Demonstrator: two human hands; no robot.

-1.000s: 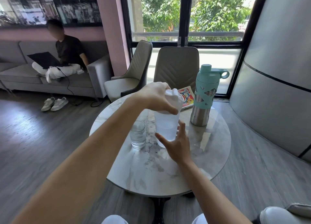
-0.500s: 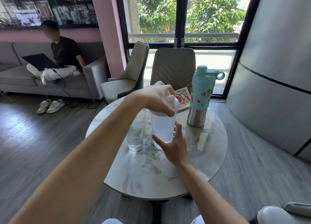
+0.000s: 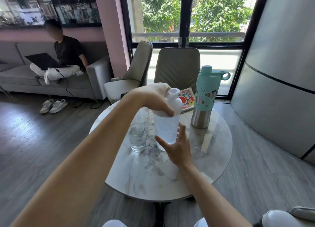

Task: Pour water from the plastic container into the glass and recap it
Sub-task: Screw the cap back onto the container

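A translucent plastic container point(image 3: 166, 129) with water stands upright on the round marble table point(image 3: 213, 158). Its white lid point(image 3: 173, 102) sits on top, and my left hand point(image 3: 153, 97) wraps around that lid from the left. My right hand point(image 3: 177, 145) cups the container's lower body from the near side, fingers spread against it. A short clear glass point(image 3: 137, 137) holding some water stands just left of the container, apart from both hands.
A teal and steel bottle point(image 3: 204, 99) stands at the back right of the table beside a colourful booklet point(image 3: 186, 99). Two beige chairs point(image 3: 177, 66) stand behind the table. A person with a laptop sits on the grey sofa point(image 3: 25, 80) at the left.
My left hand has shifted on the lid, so more of the white lid and its spout shows. The container, the glass and my right hand stay where they were.
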